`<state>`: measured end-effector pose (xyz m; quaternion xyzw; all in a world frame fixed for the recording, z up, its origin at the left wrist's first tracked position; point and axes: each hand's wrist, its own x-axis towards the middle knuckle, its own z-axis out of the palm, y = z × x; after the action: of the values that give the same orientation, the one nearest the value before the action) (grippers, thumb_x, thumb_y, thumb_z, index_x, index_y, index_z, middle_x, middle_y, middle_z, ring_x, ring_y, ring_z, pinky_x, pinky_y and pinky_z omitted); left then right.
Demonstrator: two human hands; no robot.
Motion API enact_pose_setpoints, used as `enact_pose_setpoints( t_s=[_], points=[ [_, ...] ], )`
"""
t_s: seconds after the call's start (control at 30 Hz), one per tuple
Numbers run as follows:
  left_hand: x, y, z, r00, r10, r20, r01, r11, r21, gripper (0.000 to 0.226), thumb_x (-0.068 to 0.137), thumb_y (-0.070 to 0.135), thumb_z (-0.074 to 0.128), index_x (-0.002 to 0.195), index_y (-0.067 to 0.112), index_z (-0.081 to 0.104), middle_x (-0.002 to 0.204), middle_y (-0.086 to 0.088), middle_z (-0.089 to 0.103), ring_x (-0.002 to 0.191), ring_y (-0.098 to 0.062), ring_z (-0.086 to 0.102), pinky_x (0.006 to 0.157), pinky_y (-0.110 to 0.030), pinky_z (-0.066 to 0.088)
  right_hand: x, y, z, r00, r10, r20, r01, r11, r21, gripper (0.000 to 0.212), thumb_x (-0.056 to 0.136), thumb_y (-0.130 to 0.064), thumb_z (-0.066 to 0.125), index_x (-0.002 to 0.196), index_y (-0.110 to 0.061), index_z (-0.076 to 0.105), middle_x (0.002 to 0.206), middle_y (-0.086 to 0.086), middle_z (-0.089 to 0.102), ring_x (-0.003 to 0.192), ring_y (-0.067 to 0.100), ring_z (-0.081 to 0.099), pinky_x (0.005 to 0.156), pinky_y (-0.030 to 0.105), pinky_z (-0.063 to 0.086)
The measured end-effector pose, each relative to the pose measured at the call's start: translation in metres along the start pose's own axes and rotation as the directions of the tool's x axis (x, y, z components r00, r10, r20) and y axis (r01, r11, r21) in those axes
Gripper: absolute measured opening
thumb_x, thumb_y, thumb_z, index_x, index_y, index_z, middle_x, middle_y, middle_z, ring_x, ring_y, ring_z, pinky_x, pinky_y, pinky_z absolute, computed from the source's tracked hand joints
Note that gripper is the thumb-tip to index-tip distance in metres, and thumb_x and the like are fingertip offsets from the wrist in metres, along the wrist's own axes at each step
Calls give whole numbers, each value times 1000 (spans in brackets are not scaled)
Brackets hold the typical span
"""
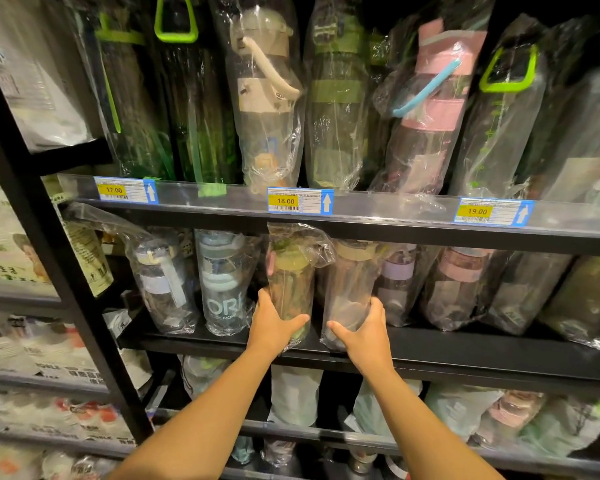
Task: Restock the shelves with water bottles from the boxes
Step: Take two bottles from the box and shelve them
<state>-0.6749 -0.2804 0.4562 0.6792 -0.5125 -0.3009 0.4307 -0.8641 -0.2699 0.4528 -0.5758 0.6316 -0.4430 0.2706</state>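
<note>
My left hand [272, 325] grips the lower part of a bagged bottle with a yellow-green lid [290, 275], standing upright on the middle black shelf [465, 344]. My right hand [364, 329] grips the base of the bagged bottle with a tan lid [350, 275] right beside it. Both bottles are wrapped in clear plastic and stand near the shelf's front edge. More bagged bottles line this shelf on both sides, among them a grey bottle [224, 278] to the left and a purple-banded bottle [395, 282] to the right.
The upper shelf holds tall bagged bottles behind a clear rail with price tags 17.00 [125, 189], 18.00 [300, 200] and 19.00 [492, 212]. A lower shelf [326, 434] carries several more bagged bottles. A black upright post [59, 258] bounds the left; packaged goods lie beyond it.
</note>
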Motion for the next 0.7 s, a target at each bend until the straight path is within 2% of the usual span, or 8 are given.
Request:
enact_pose_setpoints(
  t_s=[0.1,0.17,0.3,0.47,0.57,0.7],
  points=[
    [0,1,-2,1000,-16,4,16,1000,5,92,73,39,92,140,17,32,139,-6,54,127,-28,56,98,-37,47,0,0,0,1000,5,8,-5,1000,-16,93,75,-38,91,146,-13,36,144,5,44,130,25,50,107,45,47],
    [-2,1,-4,1000,-23,10,23,1000,15,98,72,41,92,143,16,29,142,-7,53,129,-28,55,97,-37,46,0,-1,-1,1000,11,12,-11,999,-32,99,75,-40,90,149,-11,32,148,7,42,135,27,46,110,45,45],
    [-10,4,-12,999,-21,42,19,999,51,121,73,47,90,159,15,12,159,-8,39,142,-28,44,111,-42,41,-3,-4,-7,999,31,22,-28,995,-100,116,74,-49,89,159,-10,19,159,10,32,147,29,31,114,45,39],
    [-28,2,-32,996,36,78,-49,983,175,112,82,50,82,162,17,11,164,-4,31,147,-25,36,116,-44,38,-18,-2,-21,998,2,56,14,962,-273,110,83,-56,77,160,-12,14,162,10,28,148,32,25,115,47,36],
    [-44,-2,-46,994,67,90,-91,949,302,99,89,49,74,162,15,17,166,-4,29,149,-26,34,117,-44,37,-33,-6,-25,998,-10,56,34,887,-461,98,89,-60,68,158,-8,20,159,14,32,142,37,33,109,49,40],
    [-71,-17,-65,987,98,126,-149,856,495,81,96,51,63,159,16,26,160,-4,36,146,-27,34,114,-43,38,-60,-17,-19,996,-28,86,81,699,-711,87,94,-63,56,154,-7,26,155,15,35,135,37,40,104,46,43]
  ],
)
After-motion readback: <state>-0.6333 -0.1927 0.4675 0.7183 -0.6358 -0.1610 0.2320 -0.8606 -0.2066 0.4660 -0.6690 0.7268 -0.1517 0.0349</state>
